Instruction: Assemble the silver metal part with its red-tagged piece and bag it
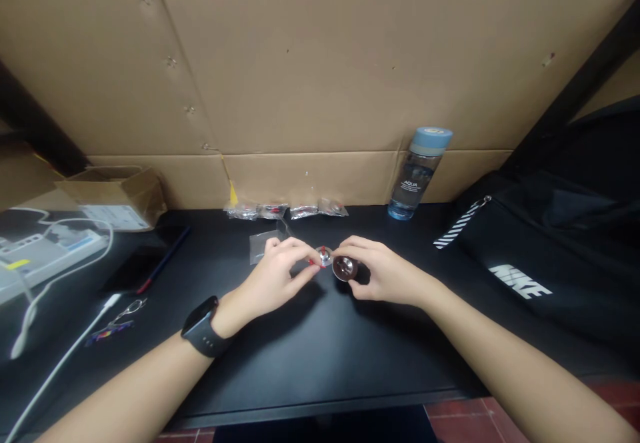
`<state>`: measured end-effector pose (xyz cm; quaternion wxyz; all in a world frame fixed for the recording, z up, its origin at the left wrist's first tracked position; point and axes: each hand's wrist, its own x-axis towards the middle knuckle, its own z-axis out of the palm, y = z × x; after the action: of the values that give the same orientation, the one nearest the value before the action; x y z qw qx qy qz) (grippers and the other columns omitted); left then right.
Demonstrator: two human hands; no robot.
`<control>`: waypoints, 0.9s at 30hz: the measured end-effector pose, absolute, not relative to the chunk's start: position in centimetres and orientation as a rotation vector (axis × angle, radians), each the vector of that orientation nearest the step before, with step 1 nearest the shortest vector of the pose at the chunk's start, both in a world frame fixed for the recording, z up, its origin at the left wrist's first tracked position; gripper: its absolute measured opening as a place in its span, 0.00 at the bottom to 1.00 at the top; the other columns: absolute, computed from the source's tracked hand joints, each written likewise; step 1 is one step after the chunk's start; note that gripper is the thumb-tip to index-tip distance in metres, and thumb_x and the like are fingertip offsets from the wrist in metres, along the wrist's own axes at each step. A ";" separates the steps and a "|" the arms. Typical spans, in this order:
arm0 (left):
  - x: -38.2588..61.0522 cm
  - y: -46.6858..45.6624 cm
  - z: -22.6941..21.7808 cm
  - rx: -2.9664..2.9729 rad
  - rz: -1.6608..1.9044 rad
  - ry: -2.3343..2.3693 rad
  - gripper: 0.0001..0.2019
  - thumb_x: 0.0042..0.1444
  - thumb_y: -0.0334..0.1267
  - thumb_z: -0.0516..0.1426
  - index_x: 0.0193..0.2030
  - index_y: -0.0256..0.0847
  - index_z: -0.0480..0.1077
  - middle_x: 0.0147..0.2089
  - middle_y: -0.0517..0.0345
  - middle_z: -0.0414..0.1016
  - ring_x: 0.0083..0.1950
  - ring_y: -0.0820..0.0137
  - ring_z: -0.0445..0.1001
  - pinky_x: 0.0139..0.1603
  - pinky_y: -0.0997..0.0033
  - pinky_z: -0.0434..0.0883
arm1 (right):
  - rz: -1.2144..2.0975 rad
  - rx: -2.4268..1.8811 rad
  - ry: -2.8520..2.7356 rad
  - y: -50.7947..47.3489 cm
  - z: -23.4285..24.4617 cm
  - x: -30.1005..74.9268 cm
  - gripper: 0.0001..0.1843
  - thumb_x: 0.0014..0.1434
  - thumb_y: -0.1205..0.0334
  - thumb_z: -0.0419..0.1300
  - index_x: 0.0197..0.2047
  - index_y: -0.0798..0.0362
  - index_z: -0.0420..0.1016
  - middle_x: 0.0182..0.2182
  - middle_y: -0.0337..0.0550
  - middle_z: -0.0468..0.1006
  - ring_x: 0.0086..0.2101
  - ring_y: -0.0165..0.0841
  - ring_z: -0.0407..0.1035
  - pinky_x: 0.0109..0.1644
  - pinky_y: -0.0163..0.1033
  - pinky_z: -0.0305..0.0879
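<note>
My left hand (pixel 285 269), with a dark watch on its wrist, pinches a small round silver piece with red parts (pixel 325 255) between thumb and forefinger. Close beside it, my right hand (pixel 383 271) grips a small round metal cup (pixel 345 268) by its rim, its shiny hollow inside facing me. The two pieces are held side by side above the black table; whether they touch I cannot tell. A clear plastic bag (pixel 259 248) lies just behind my left hand. Beyond it, several small clear packets (pixel 304 211) with silver and red contents lie in a row.
A water bottle (pixel 419 175) with a blue lid stands at the back right, before a cardboard wall (pixel 325 69). On the right sits a black bag (pixel 540 263). To the left are a phone (pixel 145 263), a key ring (pixel 117 323), white cables, a power strip (pixel 55 259) and an open box (pixel 120 196).
</note>
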<state>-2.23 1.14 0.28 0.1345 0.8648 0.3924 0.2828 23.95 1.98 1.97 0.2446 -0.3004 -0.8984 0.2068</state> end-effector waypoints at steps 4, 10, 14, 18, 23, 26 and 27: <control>-2.0 0.9 0.2 2.550 0.814 1.116 0.06 0.67 0.41 0.58 0.46 0.48 0.76 0.48 0.59 0.82 0.52 0.62 0.74 0.52 0.58 0.58 | 0.569 -0.799 -2.469 2.2 1.7 24.0 0.30 0.50 0.75 0.63 0.57 0.48 0.76 0.49 0.47 0.74 0.47 0.39 0.73 0.54 0.42 0.71; -1.9 0.9 0.0 2.556 0.781 1.103 0.05 0.66 0.40 0.58 0.45 0.49 0.76 0.47 0.60 0.82 0.53 0.62 0.74 0.52 0.58 0.56 | 0.589 -0.780 -2.495 2.7 1.0 24.0 0.31 0.48 0.75 0.64 0.56 0.48 0.78 0.51 0.47 0.74 0.49 0.39 0.73 0.54 0.41 0.70; -1.9 1.0 0.0 2.551 0.775 1.107 0.05 0.65 0.39 0.59 0.45 0.49 0.76 0.46 0.60 0.82 0.53 0.63 0.73 0.53 0.58 0.56 | 0.608 -0.791 -2.527 2.9 1.0 24.2 0.31 0.50 0.71 0.66 0.59 0.49 0.76 0.49 0.47 0.77 0.45 0.38 0.73 0.52 0.40 0.70; -2.0 1.1 0.0 2.564 0.761 1.118 0.05 0.66 0.39 0.58 0.44 0.48 0.76 0.46 0.59 0.82 0.52 0.62 0.73 0.52 0.58 0.56 | 0.559 -0.861 -2.631 3.2 1.0 24.7 0.29 0.51 0.67 0.68 0.58 0.48 0.77 0.46 0.45 0.79 0.47 0.41 0.73 0.56 0.45 0.68; -2.0 1.2 -0.2 2.570 0.750 1.119 0.05 0.65 0.39 0.58 0.44 0.49 0.76 0.46 0.60 0.81 0.52 0.62 0.73 0.52 0.58 0.55 | 0.618 -0.867 -2.676 3.3 1.1 25.3 0.38 0.50 0.67 0.69 0.65 0.44 0.71 0.56 0.47 0.74 0.54 0.44 0.70 0.61 0.48 0.64; -2.0 1.2 -0.2 2.568 0.751 1.113 0.05 0.65 0.38 0.58 0.44 0.49 0.76 0.46 0.61 0.81 0.53 0.63 0.73 0.52 0.59 0.55 | 0.664 -0.842 -2.666 3.4 1.3 25.5 0.36 0.51 0.68 0.69 0.64 0.45 0.71 0.55 0.46 0.76 0.53 0.43 0.71 0.60 0.47 0.65; -2.0 1.2 -0.2 2.569 0.754 1.111 0.05 0.65 0.38 0.58 0.44 0.49 0.76 0.46 0.61 0.81 0.52 0.63 0.73 0.52 0.59 0.54 | 0.673 -0.834 -2.662 3.5 1.4 25.5 0.34 0.52 0.68 0.69 0.63 0.46 0.72 0.54 0.46 0.77 0.52 0.42 0.72 0.59 0.46 0.66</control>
<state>-2.00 1.17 -0.21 0.1213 0.8797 0.3804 0.2582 25.54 3.50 1.39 0.1354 -0.2880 -0.9191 0.2325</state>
